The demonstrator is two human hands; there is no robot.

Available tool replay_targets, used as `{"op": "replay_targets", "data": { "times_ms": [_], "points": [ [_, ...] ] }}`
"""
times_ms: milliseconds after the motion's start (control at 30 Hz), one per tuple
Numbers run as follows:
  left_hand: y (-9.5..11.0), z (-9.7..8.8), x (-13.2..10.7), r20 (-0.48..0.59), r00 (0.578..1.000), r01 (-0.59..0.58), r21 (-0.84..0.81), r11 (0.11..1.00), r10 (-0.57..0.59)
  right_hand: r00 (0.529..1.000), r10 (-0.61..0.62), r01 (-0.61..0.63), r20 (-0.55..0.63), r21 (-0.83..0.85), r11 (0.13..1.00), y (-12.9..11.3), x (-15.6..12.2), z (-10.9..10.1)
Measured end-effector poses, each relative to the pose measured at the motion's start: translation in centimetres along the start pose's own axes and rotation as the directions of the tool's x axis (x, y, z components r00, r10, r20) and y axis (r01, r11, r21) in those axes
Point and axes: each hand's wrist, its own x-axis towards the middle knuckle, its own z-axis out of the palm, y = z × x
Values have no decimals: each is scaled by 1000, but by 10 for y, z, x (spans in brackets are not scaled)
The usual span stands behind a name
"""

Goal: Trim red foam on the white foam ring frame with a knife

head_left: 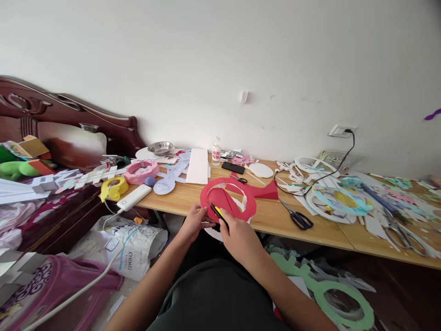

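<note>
A red paper or foam-sheet ring (252, 202) with a wide handle-like strip lies at the front edge of the wooden table, and red sheet shows inside its opening. My left hand (193, 224) pinches the ring's near left rim. In my right hand (239, 236) is a yellow and black utility knife (217, 212), its tip over the ring's left side, close to my left fingers. Whether the blade touches the sheet I cannot tell. White material shows under the ring's right rim. Small black scissors (242, 179) lie just behind the ring.
Dark-blue-handled scissors (300, 219) lie right of the ring. A black phone (233, 168), a water bottle (216, 151) and a white board (197, 166) are behind. Paper scraps and larger scissors (406, 236) cover the right. A white power strip (134, 197) sits at the left edge.
</note>
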Motion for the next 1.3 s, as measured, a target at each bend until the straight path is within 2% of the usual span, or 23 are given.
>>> {"op": "replay_targets", "data": {
  "times_ms": [367,467,1300],
  "points": [
    [-1,-1,1,-4,1000,-22,20,1000,22,1000,8,-6,13,-114,993,7,6,0],
    [-3,-1,2,5,1000,-30,30,999,29,1000,-3,1,-11,-114,994,7,3,-4],
    [2,-3,2,4,999,-40,80,996,40,999,-35,37,15,-107,994,8,3,-9]
  ]
}}
